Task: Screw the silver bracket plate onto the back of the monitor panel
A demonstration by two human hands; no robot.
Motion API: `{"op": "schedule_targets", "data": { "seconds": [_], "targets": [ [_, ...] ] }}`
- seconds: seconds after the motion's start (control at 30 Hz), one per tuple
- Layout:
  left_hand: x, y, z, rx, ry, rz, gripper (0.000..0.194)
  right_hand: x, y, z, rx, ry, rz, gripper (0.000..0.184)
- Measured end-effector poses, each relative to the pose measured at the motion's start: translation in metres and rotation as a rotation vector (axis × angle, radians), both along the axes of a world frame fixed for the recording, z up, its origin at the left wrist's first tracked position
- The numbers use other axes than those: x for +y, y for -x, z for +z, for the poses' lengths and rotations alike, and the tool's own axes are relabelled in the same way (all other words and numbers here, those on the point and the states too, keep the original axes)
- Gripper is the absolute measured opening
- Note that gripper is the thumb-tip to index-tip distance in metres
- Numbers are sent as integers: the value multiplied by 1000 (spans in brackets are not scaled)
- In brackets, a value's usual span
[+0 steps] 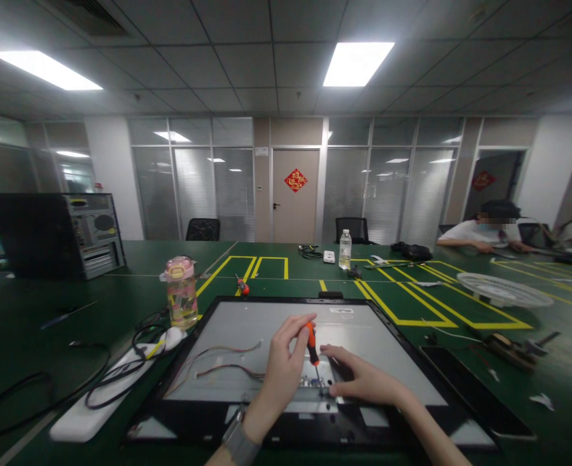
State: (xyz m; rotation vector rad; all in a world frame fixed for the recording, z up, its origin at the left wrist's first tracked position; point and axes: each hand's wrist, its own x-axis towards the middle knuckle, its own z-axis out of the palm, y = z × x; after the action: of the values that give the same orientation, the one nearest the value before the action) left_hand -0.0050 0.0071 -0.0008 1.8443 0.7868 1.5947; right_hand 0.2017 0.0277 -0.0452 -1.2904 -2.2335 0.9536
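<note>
My left hand (288,356), with a watch on its wrist, grips an orange and black screwdriver (312,340). The screwdriver stands nearly upright, its shaft pointing down at a small circuit board (310,382) near the lower middle of a display panel (363,336). Beside it, my right hand (363,375) rests low over the panel, thumb and fingers apart around the board's right side. Whether its fingertips press the board I cannot tell. The panel lies flat, grey back up, with a black frame. Thin wires (232,371) run from the board leftward across it.
Left of the panel lie a white power strip (101,398) with black cables and a pink-lidded bottle (182,298). A computer case (53,233) stands farther left. A red screwdriver (242,287) and a clear bottle (345,250) are beyond; a black phone-like slab (475,391) lies right. A person sits far right.
</note>
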Motion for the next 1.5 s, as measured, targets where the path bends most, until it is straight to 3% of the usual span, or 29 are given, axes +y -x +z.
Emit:
{"op": "schedule_targets", "data": {
  "seconds": [0.17,0.33,0.53,0.67,0.83,1.0,1.13,1.27,1.5],
  "targets": [
    [-1,0,-1,1,-9,91,20,-1,1,2,-14,7,-10,78],
    [-2,0,-1,-10,-30,49,27,1,0,0,-6,-5,0,78],
    [1,0,-3,-3,-16,108,21,2,-1,-2,-11,-5,8,80],
    [3,1,-3,-2,-21,53,28,1,-1,-1,-10,8,-5,81],
    [1,1,-1,25,-29,102,20,1,-2,-2,5,0,7,79],
    [1,2,-2,70,-46,32,27,3,-3,-4,10,-9,5,80],
    [-3,2,-2,114,-71,73,24,1,-2,-1,8,-5,1,79],
    [-4,2,-1,130,-95,31,29,0,-1,1,1,-3,-5,79],
    [2,4,-4,84,-59,99,28,3,-2,-4,-6,-9,-6,79]
  ]
}}
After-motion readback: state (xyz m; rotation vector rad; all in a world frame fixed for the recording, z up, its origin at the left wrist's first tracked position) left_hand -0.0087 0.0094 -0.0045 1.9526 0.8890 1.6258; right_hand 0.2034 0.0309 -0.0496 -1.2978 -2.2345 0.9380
